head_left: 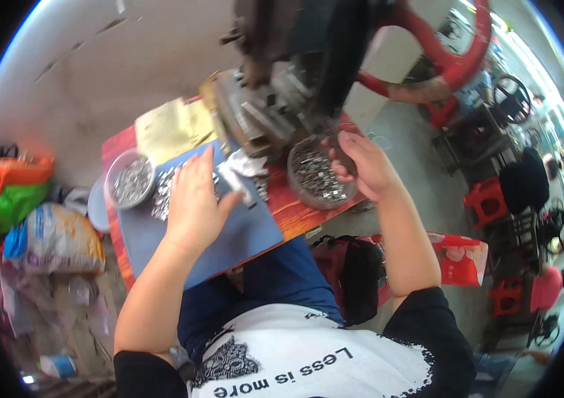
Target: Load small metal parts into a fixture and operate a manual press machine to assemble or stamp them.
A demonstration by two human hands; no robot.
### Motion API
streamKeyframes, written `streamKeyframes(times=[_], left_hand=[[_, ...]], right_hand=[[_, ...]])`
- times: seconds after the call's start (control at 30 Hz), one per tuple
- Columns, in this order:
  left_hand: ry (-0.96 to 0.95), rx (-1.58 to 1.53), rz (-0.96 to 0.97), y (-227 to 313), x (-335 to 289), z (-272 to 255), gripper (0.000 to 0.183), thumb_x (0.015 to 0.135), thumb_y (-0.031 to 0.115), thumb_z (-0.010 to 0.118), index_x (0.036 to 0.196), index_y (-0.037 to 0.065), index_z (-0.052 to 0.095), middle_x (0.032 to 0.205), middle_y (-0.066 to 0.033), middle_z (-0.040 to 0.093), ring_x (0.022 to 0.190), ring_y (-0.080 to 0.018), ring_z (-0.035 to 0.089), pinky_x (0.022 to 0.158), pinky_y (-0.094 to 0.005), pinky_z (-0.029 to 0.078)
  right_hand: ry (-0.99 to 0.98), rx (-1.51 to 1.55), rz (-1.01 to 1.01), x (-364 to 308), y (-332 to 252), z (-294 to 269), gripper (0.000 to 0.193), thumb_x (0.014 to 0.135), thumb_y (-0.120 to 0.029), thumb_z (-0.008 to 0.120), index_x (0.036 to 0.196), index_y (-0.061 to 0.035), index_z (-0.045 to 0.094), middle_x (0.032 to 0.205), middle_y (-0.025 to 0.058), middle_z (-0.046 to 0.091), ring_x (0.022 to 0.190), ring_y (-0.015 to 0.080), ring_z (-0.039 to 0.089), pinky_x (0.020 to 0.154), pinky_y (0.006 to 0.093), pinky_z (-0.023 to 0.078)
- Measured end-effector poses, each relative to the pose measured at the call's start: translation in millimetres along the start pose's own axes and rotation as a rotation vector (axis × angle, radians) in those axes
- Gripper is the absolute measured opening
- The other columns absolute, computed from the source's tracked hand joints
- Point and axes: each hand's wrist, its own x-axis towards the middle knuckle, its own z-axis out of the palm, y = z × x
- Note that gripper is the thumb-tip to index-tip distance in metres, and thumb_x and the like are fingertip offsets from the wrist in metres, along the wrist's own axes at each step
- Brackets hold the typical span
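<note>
My left hand lies palm down with its fingers stretched out, over a pile of small silvery metal pieces on a blue ribbed mat. Whatever is under the palm is hidden. My right hand is closed around the lower end of the dark lever of a hand press. The press's metal base and die stand at the far side of the table, between my two hands. Just below my right hand is a round clear tub full of small metal pieces.
A second round tub of metal pieces stands left of the pile. Yellow paper and a crumpled white wrapper lie on the red-patterned table. The press's red handwheel arches at upper right. Bags crowd the left floor.
</note>
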Motion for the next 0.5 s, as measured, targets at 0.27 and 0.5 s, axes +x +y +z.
streamKeyframes(times=[0.27, 0.5], left_hand=[[0.419, -0.371, -0.057, -34.7, -44.9, -19.8, 0.021, 0.085, -0.005, 0.056, 0.104, -0.002, 0.065, 0.1, -0.0181, 0.067, 0.093, -0.0331, 0.065, 0.086, -0.0396, 0.051], [0.168, -0.385, -0.144, -50.0, -84.7, -19.8, 0.023, 0.086, 0.015, 0.074, 0.101, 0.0, 0.067, 0.094, -0.014, 0.063, 0.091, -0.0308, 0.06, 0.082, -0.0394, 0.049]], right_hand=[[-0.282, -0.75, -0.548, -6.0, 59.2, 135.3, 0.028, 0.087, -0.011, 0.073, 0.11, -0.0002, 0.062, 0.097, 0.0131, 0.065, 0.089, 0.0233, 0.067, 0.079, 0.0325, 0.054], [-0.244, -0.886, -0.825, 11.6, 92.0, 173.3, 0.021, 0.083, -0.015, 0.077, 0.097, -0.0021, 0.069, 0.103, 0.0144, 0.06, 0.1, 0.033, 0.058, 0.089, 0.0405, 0.048]])
